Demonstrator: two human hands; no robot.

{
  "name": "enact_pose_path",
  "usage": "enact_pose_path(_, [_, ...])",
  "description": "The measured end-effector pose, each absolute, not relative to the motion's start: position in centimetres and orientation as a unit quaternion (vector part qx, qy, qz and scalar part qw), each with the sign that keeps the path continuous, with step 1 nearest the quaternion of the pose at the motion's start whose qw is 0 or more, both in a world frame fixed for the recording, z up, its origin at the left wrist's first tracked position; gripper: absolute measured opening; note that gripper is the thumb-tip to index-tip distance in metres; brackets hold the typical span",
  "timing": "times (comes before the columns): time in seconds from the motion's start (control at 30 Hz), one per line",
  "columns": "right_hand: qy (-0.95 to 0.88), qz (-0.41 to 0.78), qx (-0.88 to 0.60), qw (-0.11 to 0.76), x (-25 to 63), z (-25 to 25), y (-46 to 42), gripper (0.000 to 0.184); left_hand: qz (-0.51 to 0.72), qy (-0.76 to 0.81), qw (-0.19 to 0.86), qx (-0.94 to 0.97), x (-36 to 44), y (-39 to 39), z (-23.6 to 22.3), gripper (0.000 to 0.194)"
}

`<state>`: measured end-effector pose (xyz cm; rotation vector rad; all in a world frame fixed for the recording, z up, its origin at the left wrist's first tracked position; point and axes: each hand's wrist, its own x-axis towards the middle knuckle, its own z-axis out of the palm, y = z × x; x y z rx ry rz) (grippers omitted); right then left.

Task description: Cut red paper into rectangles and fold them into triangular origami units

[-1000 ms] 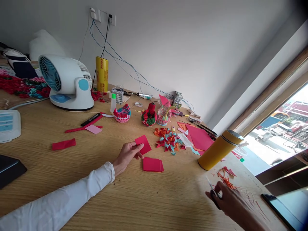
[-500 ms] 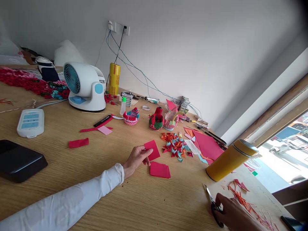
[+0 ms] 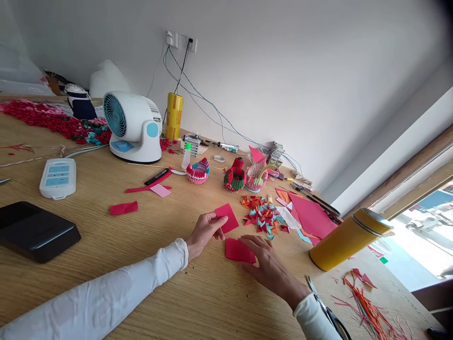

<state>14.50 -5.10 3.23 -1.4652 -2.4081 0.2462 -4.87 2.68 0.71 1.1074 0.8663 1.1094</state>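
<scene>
Between the thumb and fingers of my left hand (image 3: 205,232) is a square piece of red paper (image 3: 228,218), held just above the table. Below it lies a small stack of red paper pieces (image 3: 238,251). My right hand (image 3: 265,264) reaches over the right edge of that stack, thumb and fingers apart; whether the fingertips touch the paper I cannot tell. The scissors (image 3: 327,307) lie on the table by my right wrist, partly covered by the sleeve. Beyond the stack is a pile of small folded triangles (image 3: 262,212) in orange, red and light blue.
A yellow flask (image 3: 348,238) stands at the right, beside orange paper strips (image 3: 368,302) and red sheets (image 3: 313,215). Folded-paper baskets (image 3: 234,178) stand at the back. A white fan (image 3: 136,127), a power strip (image 3: 58,178) and a black box (image 3: 37,231) occupy the left.
My right hand has let go of the scissors and moved left to the red stack. The left hand still holds the red square. The view has shifted slightly.
</scene>
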Motion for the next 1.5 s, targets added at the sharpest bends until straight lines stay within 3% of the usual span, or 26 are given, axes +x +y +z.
enact_pose_path(0.13, [-0.838, 0.105, -0.516, 0.143, 14.5, 2.2, -4.4, 0.046, 0.481, 0.377, 0.627, 0.484, -4.9, 2.5, 1.1, 0.038])
enact_pose_path(0.47, [-0.811, 0.109, -0.528, 0.226, 15.3, 0.9, -5.1, 0.041, 0.466, 0.388, 0.609, 0.511, -5.0, 2.6, 1.0, 0.039])
enact_pose_path(0.67, [-0.801, 0.117, -0.527, 0.259, 15.6, 0.6, -5.3, 0.040, 0.381, 0.411, 0.579, 0.591, -6.3, 3.5, 0.9, 0.035])
enact_pose_path(0.83, [-0.788, 0.113, -0.537, 0.280, 15.5, 0.9, -5.2, 0.036, 0.324, 0.460, 0.487, 0.668, -8.1, 4.4, 1.0, 0.021])
enact_pose_path(1.07, [-0.741, 0.189, -0.530, 0.366, 15.4, 0.7, -5.1, 0.031, 0.365, 0.480, 0.249, 0.758, -7.9, 2.9, 2.3, 0.029])
enact_pose_path(1.13, [-0.711, 0.236, -0.527, 0.401, 15.5, 0.4, -4.8, 0.035, 0.350, 0.421, 0.288, 0.786, -6.9, 2.5, 2.5, 0.030])
enact_pose_path(1.27, [-0.653, 0.312, -0.504, 0.471, 15.5, 0.5, -3.6, 0.044, 0.267, 0.310, 0.538, 0.736, -5.1, 2.6, 2.2, 0.042])
enact_pose_path(1.5, [-0.596, 0.339, -0.485, 0.543, 15.4, 0.8, -0.7, 0.044, 0.362, 0.328, 0.530, 0.693, -3.7, 4.6, 1.0, 0.032])
